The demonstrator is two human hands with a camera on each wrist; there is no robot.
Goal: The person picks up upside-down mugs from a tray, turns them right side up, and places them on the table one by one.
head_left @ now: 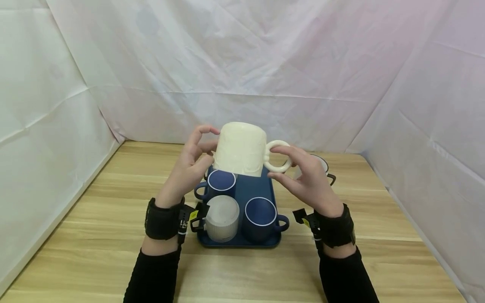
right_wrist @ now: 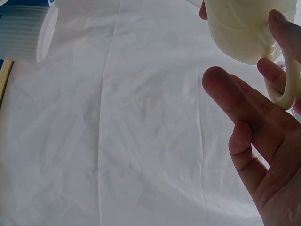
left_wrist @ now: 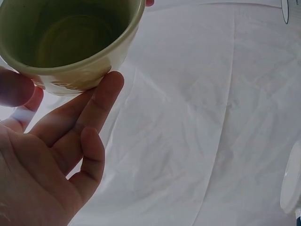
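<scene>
cream mug held upside down above a tray of cups

a wooden table point(head_left: 94, 219) carries a blue tray point(head_left: 261, 187) with two blue cups point(head_left: 221, 182) point(head_left: 261, 214) and a ribbed white cup point(head_left: 222, 218). above the tray's far end, a cream mug point(head_left: 240, 148) hangs mouth down between both hands. the left hand point(head_left: 189, 166) steadies its side with thumb and curled fingertips; the right hand point(head_left: 308, 179) pinches the round handle point(head_left: 278, 156). another cup point(head_left: 323, 166) stands just beside the tray, partly hidden behind the right hand.
</scene>
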